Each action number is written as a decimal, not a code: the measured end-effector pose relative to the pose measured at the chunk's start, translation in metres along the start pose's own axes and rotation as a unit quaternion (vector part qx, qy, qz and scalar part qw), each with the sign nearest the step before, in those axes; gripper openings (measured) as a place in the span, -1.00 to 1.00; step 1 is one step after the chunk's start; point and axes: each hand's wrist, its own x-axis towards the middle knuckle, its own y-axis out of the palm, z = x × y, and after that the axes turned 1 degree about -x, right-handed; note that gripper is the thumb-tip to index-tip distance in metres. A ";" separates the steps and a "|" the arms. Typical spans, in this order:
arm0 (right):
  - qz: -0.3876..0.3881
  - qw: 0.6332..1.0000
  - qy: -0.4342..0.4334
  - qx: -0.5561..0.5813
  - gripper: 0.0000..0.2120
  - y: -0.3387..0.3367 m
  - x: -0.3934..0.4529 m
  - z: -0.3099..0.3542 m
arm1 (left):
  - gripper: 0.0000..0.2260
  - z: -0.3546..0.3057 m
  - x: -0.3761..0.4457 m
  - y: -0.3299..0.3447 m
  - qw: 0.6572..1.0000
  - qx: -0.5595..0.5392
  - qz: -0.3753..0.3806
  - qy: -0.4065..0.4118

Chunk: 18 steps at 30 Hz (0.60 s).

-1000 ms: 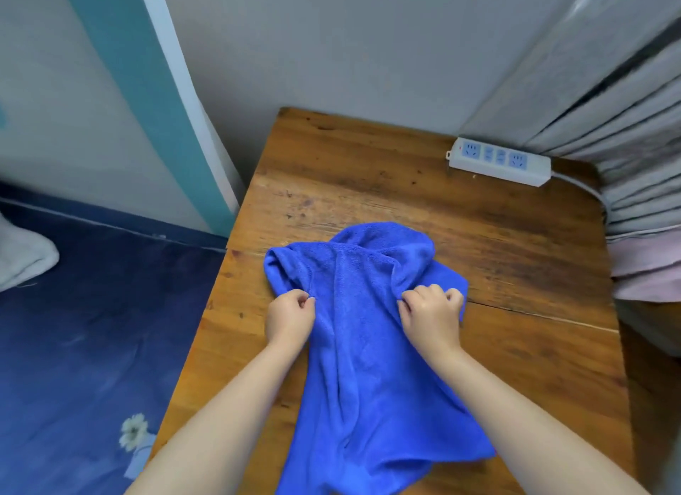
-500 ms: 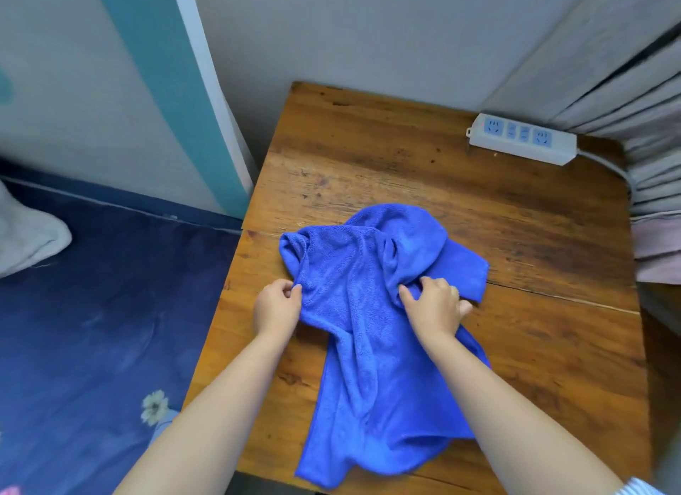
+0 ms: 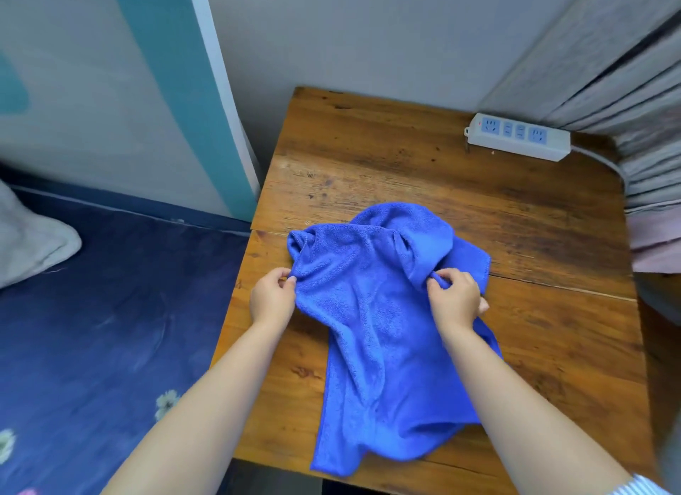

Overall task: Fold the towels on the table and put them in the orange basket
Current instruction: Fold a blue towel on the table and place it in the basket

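At frame centre the crumpled blue towel point(image 3: 383, 332) runs lengthwise down the table point(image 3: 405, 163), its far end between the left hand point(image 3: 272, 299) and right hand point(image 3: 455, 299), both pinching its edges.

Both forearms reach forward (bare), left hand point(image 3: 272, 298) and right hand point(image 3: 456, 298) with fingers point(image 3: 440, 278) curled, pinching

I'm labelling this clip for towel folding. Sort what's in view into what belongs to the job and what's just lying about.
Part of the job:
- blue towel, crumpled on the wooden table
- left hand pinching its left edge
- right hand pinching a fold

Just lying about:
- white power strip
- grey curtain
- dark blue bedding

The orange basket is not in view.
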 end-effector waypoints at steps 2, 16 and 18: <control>0.008 0.994 0.062 0.085 -0.89 -0.014 0.005 0.001 | -0.80 -0.002 -0.001 -0.005 1.000 -0.006 -0.011 -0.006; 0.191 0.963 0.166 0.093 -0.83 -0.127 0.035 -0.032 | -0.76 -0.027 -0.022 -0.035 0.992 -0.086 0.096 -0.002; 0.231 0.953 0.179 0.080 -0.90 -0.138 0.036 -0.037 | -0.79 -0.036 -0.032 -0.038 0.985 -0.043 0.163 -0.030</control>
